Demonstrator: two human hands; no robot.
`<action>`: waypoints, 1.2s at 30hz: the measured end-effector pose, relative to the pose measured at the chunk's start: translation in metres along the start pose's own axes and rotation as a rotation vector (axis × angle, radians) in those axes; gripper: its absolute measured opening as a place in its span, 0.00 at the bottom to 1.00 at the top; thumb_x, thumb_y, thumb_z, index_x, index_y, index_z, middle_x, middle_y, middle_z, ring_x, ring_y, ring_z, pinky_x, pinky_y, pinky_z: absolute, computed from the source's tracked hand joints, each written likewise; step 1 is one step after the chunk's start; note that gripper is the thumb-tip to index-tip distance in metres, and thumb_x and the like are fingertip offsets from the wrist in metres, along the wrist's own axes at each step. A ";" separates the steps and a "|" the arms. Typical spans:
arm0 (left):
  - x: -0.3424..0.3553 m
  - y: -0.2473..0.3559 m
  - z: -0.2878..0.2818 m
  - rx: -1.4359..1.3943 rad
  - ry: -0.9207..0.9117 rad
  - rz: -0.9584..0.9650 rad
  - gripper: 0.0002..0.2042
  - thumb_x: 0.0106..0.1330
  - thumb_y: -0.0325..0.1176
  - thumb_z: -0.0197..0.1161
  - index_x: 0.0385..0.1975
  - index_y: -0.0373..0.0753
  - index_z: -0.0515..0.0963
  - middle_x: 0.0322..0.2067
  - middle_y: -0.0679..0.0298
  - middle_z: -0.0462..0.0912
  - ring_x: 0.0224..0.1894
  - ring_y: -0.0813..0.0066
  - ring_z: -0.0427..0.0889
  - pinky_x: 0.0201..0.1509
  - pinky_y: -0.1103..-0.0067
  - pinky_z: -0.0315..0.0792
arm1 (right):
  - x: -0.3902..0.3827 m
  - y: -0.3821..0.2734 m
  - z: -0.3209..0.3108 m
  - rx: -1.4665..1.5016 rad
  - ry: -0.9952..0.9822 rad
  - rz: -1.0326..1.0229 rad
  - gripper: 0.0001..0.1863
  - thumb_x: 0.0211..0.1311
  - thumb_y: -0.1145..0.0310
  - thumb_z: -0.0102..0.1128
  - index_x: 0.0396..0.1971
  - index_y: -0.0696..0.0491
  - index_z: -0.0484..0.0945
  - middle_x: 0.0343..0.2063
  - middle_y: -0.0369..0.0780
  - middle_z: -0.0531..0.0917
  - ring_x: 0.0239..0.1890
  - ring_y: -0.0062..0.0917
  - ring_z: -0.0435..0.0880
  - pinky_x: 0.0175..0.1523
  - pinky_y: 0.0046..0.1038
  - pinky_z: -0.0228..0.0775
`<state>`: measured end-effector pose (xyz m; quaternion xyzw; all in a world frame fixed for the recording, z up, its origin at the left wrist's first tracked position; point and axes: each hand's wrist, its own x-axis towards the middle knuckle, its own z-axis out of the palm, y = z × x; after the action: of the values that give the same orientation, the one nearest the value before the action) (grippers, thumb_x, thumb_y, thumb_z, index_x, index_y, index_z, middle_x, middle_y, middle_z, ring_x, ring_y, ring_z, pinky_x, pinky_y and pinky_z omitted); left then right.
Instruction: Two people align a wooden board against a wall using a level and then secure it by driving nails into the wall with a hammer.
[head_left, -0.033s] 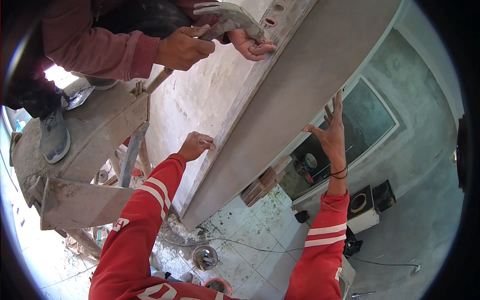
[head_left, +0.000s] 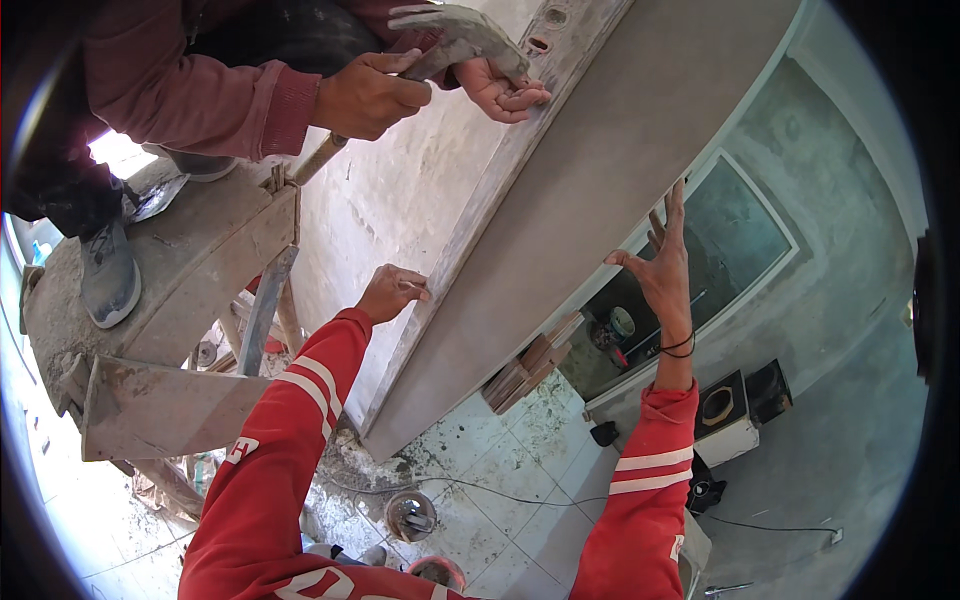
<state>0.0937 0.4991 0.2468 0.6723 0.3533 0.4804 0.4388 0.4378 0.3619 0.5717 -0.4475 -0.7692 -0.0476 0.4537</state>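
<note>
A long wooden board point(head_left: 478, 222) runs diagonally along the edge of a broad grey-brown surface point(head_left: 570, 190). My left hand point(head_left: 393, 293) is closed at the board's left edge, its fingers curled against it. My right hand point(head_left: 664, 268) is raised by the surface's right edge, fingers spread and nothing in it; whether it touches that edge I cannot tell. At the upper left, a co-worker's hand point(head_left: 372, 97) grips a hammer point(head_left: 465, 42) with a worn, grey-smeared head. The co-worker's other hand point(head_left: 502, 93) rests at the board under the hammer head; what it pinches is hidden.
The co-worker is on a dusty wooden platform point(head_left: 200, 235) at left. Below lie a stack of wood pieces point(head_left: 530, 375), a round container point(head_left: 410, 514), a red-rimmed bucket point(head_left: 437, 572) and a cable point(head_left: 510, 497) across the tiled floor. Speaker-like boxes point(head_left: 722, 402) stand at right beneath a framed opening point(head_left: 740, 235).
</note>
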 end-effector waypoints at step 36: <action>0.002 -0.001 0.002 -0.029 0.033 0.040 0.16 0.62 0.31 0.81 0.44 0.25 0.91 0.38 0.55 0.94 0.46 0.66 0.95 0.58 0.73 0.85 | -0.003 0.001 0.001 -0.025 0.010 0.039 0.85 0.32 0.66 0.96 0.89 0.41 0.40 0.86 0.52 0.54 0.82 0.56 0.63 0.81 0.60 0.65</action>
<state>0.0959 0.5010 0.2458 0.6648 0.3397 0.5052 0.4329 0.4383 0.3609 0.5680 -0.4680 -0.7573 -0.0507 0.4526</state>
